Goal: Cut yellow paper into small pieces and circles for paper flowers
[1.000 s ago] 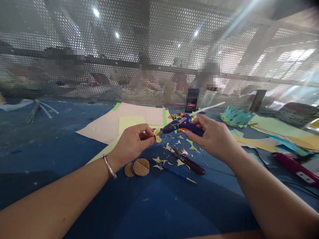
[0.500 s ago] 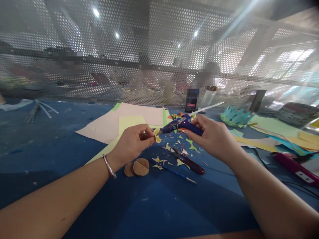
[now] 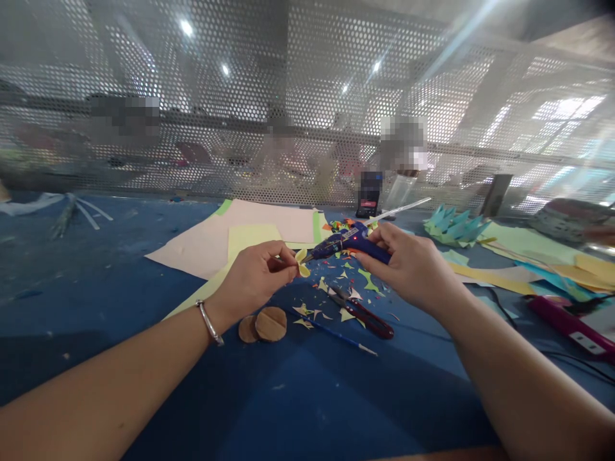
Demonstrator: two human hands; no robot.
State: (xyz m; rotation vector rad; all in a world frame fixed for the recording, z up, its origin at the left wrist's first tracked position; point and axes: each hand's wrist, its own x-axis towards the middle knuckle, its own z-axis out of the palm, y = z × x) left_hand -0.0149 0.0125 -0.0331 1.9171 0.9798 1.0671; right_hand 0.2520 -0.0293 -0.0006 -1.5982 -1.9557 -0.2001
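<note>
My left hand (image 3: 262, 272), with a bracelet at the wrist, pinches a small curled yellow paper piece (image 3: 303, 270) between thumb and fingertips. A blue hot glue gun (image 3: 353, 240) is wrapped in the fingers of my right hand (image 3: 413, 266). Its nozzle points left and meets the yellow paper, and a clear glue stick (image 3: 401, 209) juts from its back. Whether glue is coming out is too small to tell. Below my hands lie two brown cardboard discs (image 3: 271, 324), one overlapping the other, a thin blue tool (image 3: 336, 332) and dark red-handled snips (image 3: 368, 315).
Paper scraps (image 3: 368, 279) litter the blue table (image 3: 298, 403). Pale pink sheets (image 3: 192, 246) lie behind my left hand. On the right are a teal paper flower (image 3: 454, 224), paper strips and a magenta power strip (image 3: 567, 323). A phone (image 3: 369, 194) leans near a perforated metal screen (image 3: 288, 160).
Both hands hold nearly the same pose, with the glue gun nozzle still at the yellow paper. At the far right edge, part of another person's hand has come into view.
</note>
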